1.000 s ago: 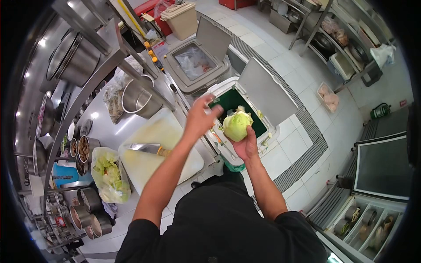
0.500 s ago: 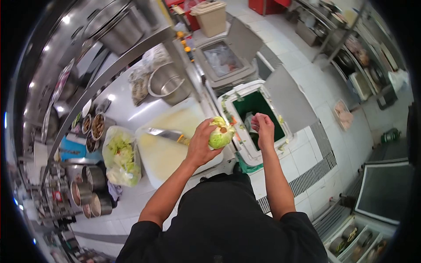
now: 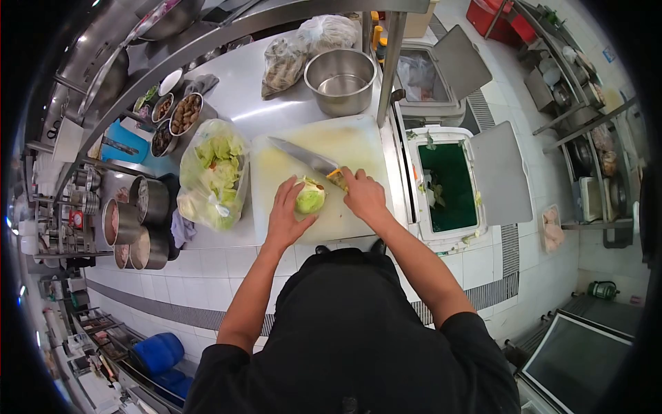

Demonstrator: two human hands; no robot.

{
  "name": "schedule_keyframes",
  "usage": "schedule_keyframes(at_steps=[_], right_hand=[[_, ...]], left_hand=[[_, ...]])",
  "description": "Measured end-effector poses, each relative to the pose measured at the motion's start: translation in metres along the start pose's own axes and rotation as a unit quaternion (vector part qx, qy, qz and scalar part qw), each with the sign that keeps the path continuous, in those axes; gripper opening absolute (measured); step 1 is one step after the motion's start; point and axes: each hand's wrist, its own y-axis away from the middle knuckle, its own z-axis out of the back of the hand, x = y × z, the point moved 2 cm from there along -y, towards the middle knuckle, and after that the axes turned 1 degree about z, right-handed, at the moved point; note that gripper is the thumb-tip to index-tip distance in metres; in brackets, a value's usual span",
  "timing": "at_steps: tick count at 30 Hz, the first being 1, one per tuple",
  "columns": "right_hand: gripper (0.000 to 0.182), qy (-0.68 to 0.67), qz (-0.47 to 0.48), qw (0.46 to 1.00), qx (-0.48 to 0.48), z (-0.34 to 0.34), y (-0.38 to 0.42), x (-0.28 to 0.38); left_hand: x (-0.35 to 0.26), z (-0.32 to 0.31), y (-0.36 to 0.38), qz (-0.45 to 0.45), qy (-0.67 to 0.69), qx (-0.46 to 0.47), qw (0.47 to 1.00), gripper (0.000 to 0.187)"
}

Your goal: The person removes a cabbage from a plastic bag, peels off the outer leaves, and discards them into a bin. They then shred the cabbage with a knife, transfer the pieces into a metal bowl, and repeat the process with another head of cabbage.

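Observation:
A pale green head of lettuce (image 3: 310, 199) rests on the white, yellow-stained cutting board (image 3: 276, 159). My left hand (image 3: 285, 214) curves around its left side, thumb at the near edge and fingers at the far edge. Just right of the lettuce, my right hand (image 3: 363, 194) closes over the yellow handle of a large knife (image 3: 302, 153). The blade lies across the board, its tip toward the far left. Part of the handle is hidden under the fingers. A clear plastic bag (image 3: 219, 176) of lettuce leaves stands left of the board.
Beyond the board are a steel pot (image 3: 340, 81) and plastic bags (image 3: 284, 65). A green-lined bin (image 3: 448, 186) stands open at the right, its lid (image 3: 500, 172) swung outward. Steel containers (image 3: 148, 200) line the left, and a shelf rail (image 3: 227, 38) crosses overhead.
My view and body have turned left from the bin toward the board. The lettuce has come down onto the board in my left hand. My right hand has left the bin and taken the knife handle.

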Motion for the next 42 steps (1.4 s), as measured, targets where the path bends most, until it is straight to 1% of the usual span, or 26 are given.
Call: schedule_keyframes(at_steps=[1, 2, 3, 4, 5, 6, 7, 9, 10, 12, 13, 15, 17, 19, 20, 21, 23, 27, 30, 32, 35, 36, 38, 40, 41, 42], right_hand=[[0.059, -0.033, -0.001, 0.999, 0.025, 0.000, -0.001, 0.004], [0.062, -0.067, -0.002, 0.997, 0.048, 0.002, 0.000, 0.006], [0.062, -0.067, -0.006, 0.996, 0.051, 0.009, 0.007, 0.007], [0.060, -0.117, -0.011, 0.991, 0.064, 0.019, 0.018, 0.006], [0.057, -0.168, -0.016, 0.983, 0.077, 0.028, 0.031, 0.004], [0.056, -0.199, -0.013, 0.979, 0.046, 0.033, 0.048, 0.000], [0.055, -0.229, -0.009, 0.973, 0.014, 0.039, 0.065, -0.004], [0.052, -0.272, -0.028, 0.962, 0.007, 0.059, 0.095, -0.005], [0.052, -0.274, -0.033, 0.961, 0.010, 0.068, 0.105, -0.005], [0.050, -0.257, -0.105, 0.959, 0.053, 0.077, 0.122, -0.010], [0.050, -0.258, -0.112, 0.958, 0.052, 0.075, 0.131, -0.015], [0.044, -0.199, -0.062, 0.978, -0.001, 0.075, 0.143, -0.019], [0.042, -0.189, -0.063, 0.980, 0.015, 0.079, 0.154, -0.017], [0.035, -0.173, -0.094, 0.973, 0.123, 0.091, 0.162, -0.006], [0.031, -0.159, -0.102, 0.970, 0.154, 0.094, 0.164, -0.003], [0.031, -0.159, -0.105, 0.969, 0.155, 0.095, 0.166, -0.002], [0.029, -0.130, -0.102, 0.967, 0.195, 0.096, 0.170, 0.000], [0.028, -0.118, -0.088, 0.969, 0.197, 0.104, 0.168, 0.003], [0.027, -0.102, -0.078, 0.969, 0.210, 0.112, 0.165, 0.006], [0.027, -0.086, -0.085, 0.964, 0.236, 0.118, 0.161, 0.010], [0.027, -0.084, -0.078, 0.965, 0.237, 0.118, 0.150, 0.013], [0.027, -0.085, -0.079, 0.964, 0.240, 0.112, 0.141, 0.016], [0.027, -0.103, -0.055, 0.973, 0.197, 0.085, 0.110, 0.024], [0.027, -0.120, -0.035, 0.979, 0.160, 0.041, 0.073, 0.029], [0.026, -0.130, -0.045, 0.979, 0.153, 0.013, 0.061, 0.030], [0.025, -0.139, -0.054, 0.978, 0.143, 0.001, 0.051, 0.035]], left_hand=[[0.007, -0.008, 0.003, 0.002, 0.003, 0.003, 1.000, 0.079], [0.016, -0.017, 0.004, 0.008, 0.016, -0.022, 1.000, 0.075], [0.023, -0.023, 0.004, 0.014, 0.028, -0.045, 0.998, 0.070], [0.024, -0.025, 0.001, 0.015, 0.030, -0.042, 0.999, 0.070], [0.025, -0.028, -0.002, 0.055, 0.113, -0.072, 0.989, 0.065], [0.026, -0.031, -0.003, 0.098, 0.195, -0.099, 0.971, 0.060], [0.025, -0.032, -0.007, 0.102, 0.197, -0.096, 0.970, 0.060], [0.018, -0.030, -0.017, 0.044, 0.138, -0.080, 0.986, 0.055], [0.019, -0.033, -0.020, 0.047, 0.139, -0.074, 0.986, 0.055], [0.020, -0.038, -0.028, 0.006, 0.131, -0.107, 0.986, 0.045], [0.021, -0.041, -0.032, 0.004, 0.134, -0.101, 0.986, 0.045], [0.021, -0.043, -0.037, 0.010, 0.100, -0.121, 0.988, 0.038], [0.019, -0.045, -0.041, 0.005, 0.092, -0.119, 0.989, 0.036], [0.017, -0.045, -0.043, 0.001, 0.083, -0.118, 0.990, 0.034], [0.017, -0.046, -0.044, -0.005, 0.068, -0.123, 0.990, 0.034], [0.017, -0.047, -0.045, -0.011, 0.053, -0.127, 0.990, 0.034], [0.020, -0.049, -0.046, -0.007, 0.057, -0.124, 0.991, 0.034], [0.019, -0.049, -0.046, -0.007, 0.073, -0.125, 0.989, 0.032], [0.019, -0.049, -0.047, -0.008, 0.068, -0.127, 0.990, 0.032], [0.021, -0.050, -0.046, -0.008, 0.069, -0.132, 0.989, 0.032], [0.020, -0.052, -0.046, -0.008, 0.074, -0.138, 0.988, 0.032], [0.019, -0.052, -0.045, -0.008, 0.079, -0.137, 0.987, 0.032], [0.020, -0.052, -0.044, -0.008, 0.072, -0.135, 0.988, 0.032], [0.021, -0.055, -0.045, -0.011, 0.066, -0.136, 0.988, 0.032], [0.022, -0.055, -0.043, -0.011, 0.068, -0.135, 0.989, 0.033], [0.024, -0.055, -0.042, -0.013, 0.068, -0.135, 0.988, 0.034]])
